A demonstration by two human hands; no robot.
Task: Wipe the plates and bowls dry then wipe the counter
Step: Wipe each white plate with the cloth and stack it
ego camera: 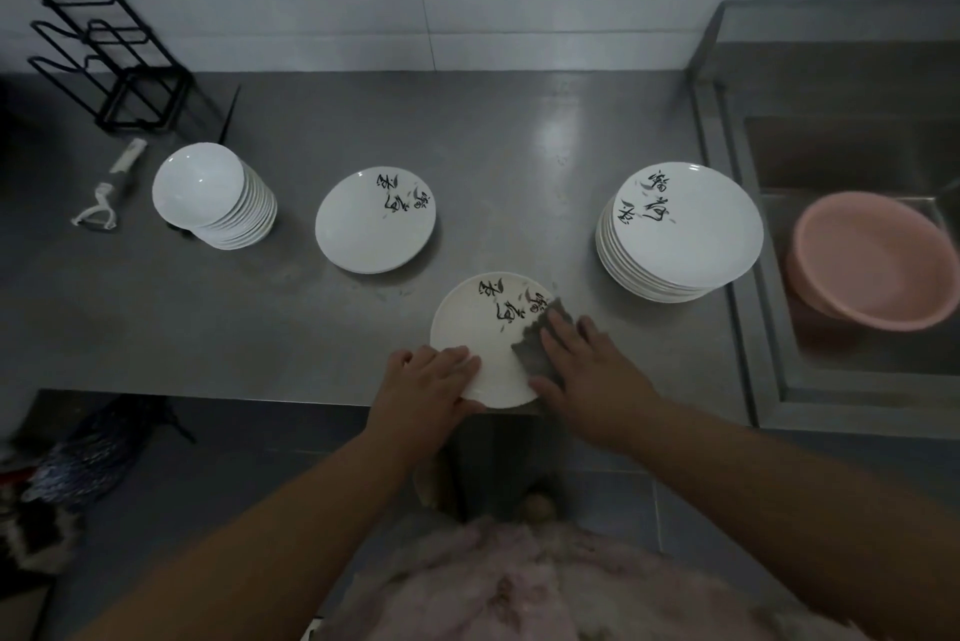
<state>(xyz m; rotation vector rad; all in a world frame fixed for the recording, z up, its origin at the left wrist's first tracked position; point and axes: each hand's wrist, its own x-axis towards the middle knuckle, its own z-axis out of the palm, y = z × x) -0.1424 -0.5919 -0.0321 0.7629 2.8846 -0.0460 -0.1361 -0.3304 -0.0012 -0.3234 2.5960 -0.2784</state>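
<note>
At the near edge: plate being wiped [488,328] sits at the front of the counter [519,131], its near rim overhanging the counter's lip; black brush lettering lies on its far half, running roughly left to right.
Left hand: left hand [431,380] holds the plate's near-left rim, fingers laid flat on top, thumb out of sight below.
Right hand: right hand [587,370] presses a grey cloth [540,344] onto the plate's right side, fingers nearly straight and spread over the cloth.
Cloth: crumpled, long side running from near-left to far-right across the plate's right rim.
Far left of it: single plate [375,219], apart from the others, lettering on its far side.
Right: stack of plates [680,232] close to the counter's right edge, beside the sink [852,79], which holds a pink basin [872,261].
Left: stack of bowls [213,196], then a peeler [111,188] and a black rack [104,48] at the far-left corner.
Open room: bare steel between the stacks and along the far wall.
</note>
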